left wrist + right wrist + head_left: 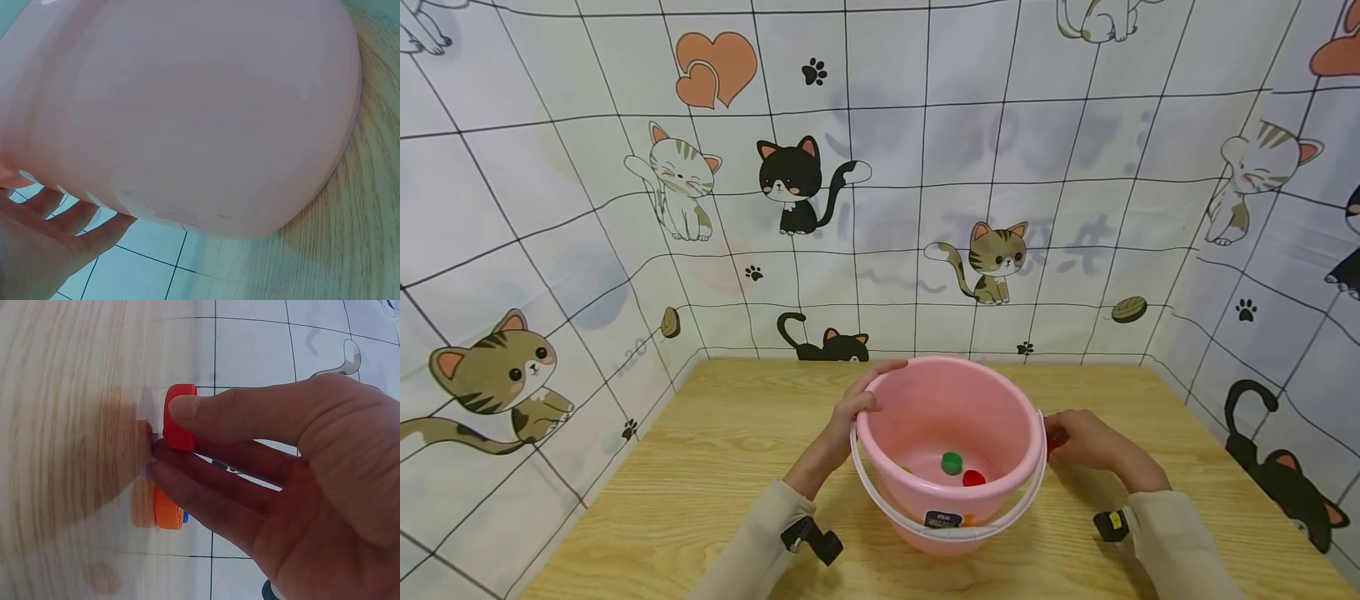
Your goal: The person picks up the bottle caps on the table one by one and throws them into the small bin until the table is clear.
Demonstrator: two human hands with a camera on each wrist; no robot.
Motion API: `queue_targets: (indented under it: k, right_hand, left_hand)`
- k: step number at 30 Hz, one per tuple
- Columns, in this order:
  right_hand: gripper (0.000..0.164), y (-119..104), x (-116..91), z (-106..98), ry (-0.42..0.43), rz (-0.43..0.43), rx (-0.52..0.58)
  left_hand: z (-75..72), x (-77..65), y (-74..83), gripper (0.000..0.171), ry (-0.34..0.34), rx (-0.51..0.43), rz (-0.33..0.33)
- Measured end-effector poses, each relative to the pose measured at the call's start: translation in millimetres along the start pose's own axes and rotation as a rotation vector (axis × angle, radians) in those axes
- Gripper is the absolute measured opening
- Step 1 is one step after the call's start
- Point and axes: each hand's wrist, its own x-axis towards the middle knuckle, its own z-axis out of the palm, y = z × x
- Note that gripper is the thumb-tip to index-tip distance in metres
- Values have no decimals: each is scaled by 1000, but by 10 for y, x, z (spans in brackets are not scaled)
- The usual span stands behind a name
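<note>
A pink bucket (906, 496) stands upright on the table, its white handle (925, 530) hanging down in front. At the bucket's left rim, my left hand (842, 417) grips it; the left wrist view shows the fingers (103, 234) against the outer wall. My right hand (1086, 442), just right of the bucket, pinches a red bottle cap (180, 428) between thumb and fingers. Inside the bucket lie a green cap (951, 463), a second red cap (973, 478) and a mostly hidden yellow piece (906, 469).
Beyond the right fingers, an orange cap (167, 507) stands on the wooden table, with a blue piece (186, 516) partly hidden behind it. A cat-printed cloth (887, 192) surrounds the table (737, 433) at the back and both sides.
</note>
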Motion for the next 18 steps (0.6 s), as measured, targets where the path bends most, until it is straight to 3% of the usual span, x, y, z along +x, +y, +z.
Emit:
queue_targets:
  k: [18]
  right_hand:
    - [23,-16,-5,-13,14,18,37]
  left_hand:
    - [2,9,-5,73,-1,-11,9]
